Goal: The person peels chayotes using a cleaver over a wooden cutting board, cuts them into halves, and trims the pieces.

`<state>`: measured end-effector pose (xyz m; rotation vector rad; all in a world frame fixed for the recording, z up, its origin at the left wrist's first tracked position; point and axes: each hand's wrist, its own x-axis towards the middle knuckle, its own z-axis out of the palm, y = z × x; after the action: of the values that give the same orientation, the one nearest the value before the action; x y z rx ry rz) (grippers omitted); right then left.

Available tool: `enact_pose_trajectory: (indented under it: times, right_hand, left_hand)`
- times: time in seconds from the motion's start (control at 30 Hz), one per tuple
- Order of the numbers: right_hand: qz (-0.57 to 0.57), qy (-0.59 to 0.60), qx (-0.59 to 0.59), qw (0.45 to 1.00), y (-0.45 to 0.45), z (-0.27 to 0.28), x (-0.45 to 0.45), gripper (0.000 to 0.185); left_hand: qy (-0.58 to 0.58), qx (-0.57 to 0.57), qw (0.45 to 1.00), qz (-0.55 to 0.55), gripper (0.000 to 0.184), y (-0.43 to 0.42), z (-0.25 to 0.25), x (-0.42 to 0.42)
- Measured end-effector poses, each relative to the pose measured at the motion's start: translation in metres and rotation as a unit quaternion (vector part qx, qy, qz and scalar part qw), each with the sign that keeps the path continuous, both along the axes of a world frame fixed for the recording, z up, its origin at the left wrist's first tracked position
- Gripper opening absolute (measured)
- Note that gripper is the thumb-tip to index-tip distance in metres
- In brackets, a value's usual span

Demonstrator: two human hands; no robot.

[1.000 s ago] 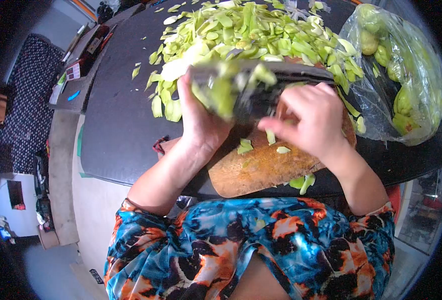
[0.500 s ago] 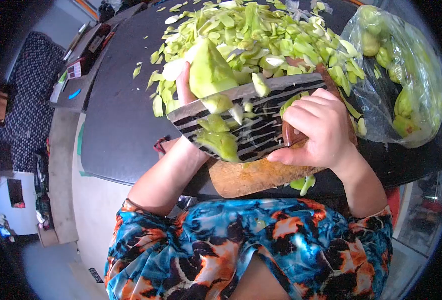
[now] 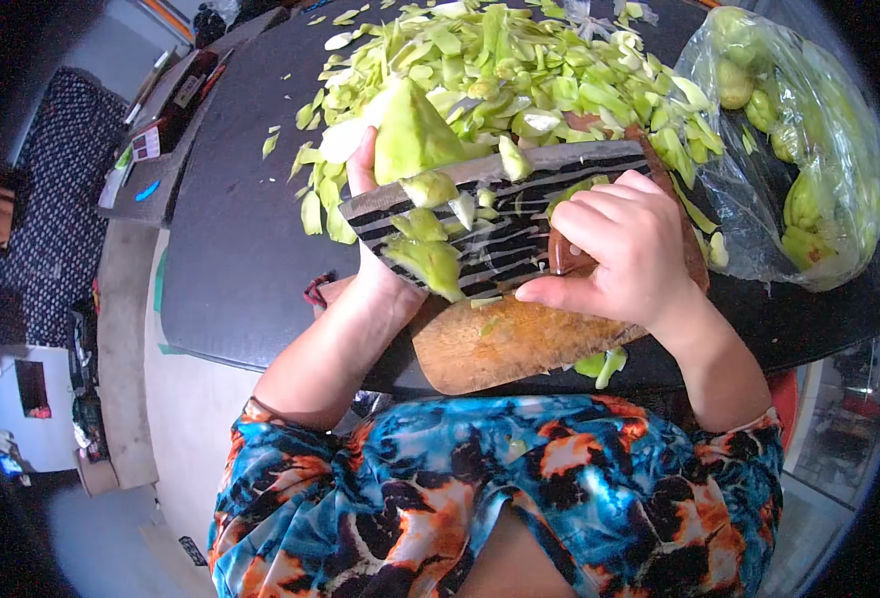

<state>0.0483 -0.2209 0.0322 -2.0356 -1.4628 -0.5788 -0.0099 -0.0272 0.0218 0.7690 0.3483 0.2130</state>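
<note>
My left hand (image 3: 388,284) is closed around a pale green chayote (image 3: 415,135) cut to a tapered shape. Its thumb shows along the chayote's left side, while the other fingers are hidden behind the blade. In my right hand (image 3: 627,244) is the brown handle of a wide cleaver (image 3: 520,234). The cleaver's black-striped blade faces up toward me, its upper edge at the chayote's base. Several green bits cling to the blade. Below it lies a worn wooden cutting board (image 3: 500,354).
A big heap of chayote slices (image 3: 500,60) covers the far part of the dark table (image 3: 231,209). At the right stands a clear plastic bag (image 3: 759,229) with whole chayotes (image 3: 804,204) inside. Green scraps (image 3: 607,367) lie by the board's near edge.
The cleaver has shifted slightly, its lower edge now higher, showing more of the board. My right hand has moved a little left. Both hands keep their holds.
</note>
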Motion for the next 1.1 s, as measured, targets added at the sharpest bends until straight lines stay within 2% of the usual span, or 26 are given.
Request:
enact_pose_trajectory:
  times: [0.07, 0.1, 0.13, 0.2, 0.27, 0.37, 0.47, 0.5, 0.53, 0.57, 0.67, 0.93, 0.97, 1.03, 1.1]
  right_hand:
    - [-0.024, -0.001, -0.006, 1.000, 0.001, 0.000, -0.001, 0.051]
    - [-0.056, 0.024, -0.008, 0.998, 0.001, -0.002, 0.002, 0.051]
    - [-0.088, 0.050, -0.010, 0.995, 0.000, -0.005, 0.009, 0.051]
    - [-0.190, 0.129, 0.021, 0.973, -0.005, -0.004, 0.027, 0.051]
    - [-0.232, 0.144, 0.033, 0.962, -0.009, -0.008, 0.038, 0.049]
    - [-0.161, 0.152, 0.038, 0.974, -0.010, 0.002, 0.026, 0.051]
    - [-0.066, 0.078, 0.029, 0.994, -0.008, 0.004, 0.014, 0.050]
    - [-0.040, 0.083, 0.029, 0.995, -0.008, 0.002, 0.011, 0.055]
    - [-0.016, 0.087, 0.030, 0.996, -0.007, 0.000, 0.008, 0.060]
    - [0.002, 0.074, 0.019, 0.997, -0.006, 0.000, 0.005, 0.061]
    - [0.011, 0.054, -0.007, 0.998, -0.004, 0.006, 0.000, 0.050]
    - [0.028, 0.045, 0.003, 0.999, -0.005, 0.004, -0.001, 0.053]
    - [0.024, 0.047, 0.005, 0.999, -0.004, 0.001, 0.001, 0.055]
    - [0.006, 0.050, 0.006, 0.999, -0.003, -0.001, 0.003, 0.058]
    - [-0.020, 0.054, 0.007, 0.998, -0.003, -0.002, 0.005, 0.058]
  left_hand:
    - [0.016, -0.011, 1.000, 0.012, 0.070, -0.004, 0.001, -0.003]
    - [0.021, -0.066, 0.998, -0.003, 0.068, -0.006, 0.003, -0.005]
    - [-0.022, -0.015, 0.999, -0.034, 0.063, -0.004, -0.010, 0.002]
    - [-0.053, -0.019, 0.992, -0.110, 0.058, -0.012, -0.012, -0.009]
    - [-0.080, -0.035, 0.989, -0.117, 0.056, -0.014, -0.012, -0.009]
    - [-0.116, -0.080, 0.980, -0.143, 0.058, 0.006, -0.019, -0.003]
    - [-0.028, -0.076, 0.996, -0.041, 0.060, -0.001, 0.000, -0.002]
    - [-0.047, -0.043, 0.997, -0.044, 0.065, -0.001, -0.008, 0.000]
    - [-0.113, -0.018, 0.989, -0.097, 0.070, 0.001, -0.013, -0.006]
    - [-0.085, -0.041, 0.991, -0.094, 0.072, 0.004, -0.014, -0.006]
    - [-0.050, -0.063, 0.991, -0.111, 0.073, 0.006, -0.008, -0.004]
    - [0.009, -0.006, 0.999, -0.045, 0.076, 0.000, 0.000, -0.004]
    - [0.000, -0.033, 0.997, -0.073, 0.077, 0.001, -0.001, -0.006]
    - [-0.119, -0.209, 0.957, -0.163, 0.075, 0.015, -0.017, -0.007]
    - [-0.178, -0.088, 0.968, -0.154, 0.072, 0.006, -0.022, -0.007]
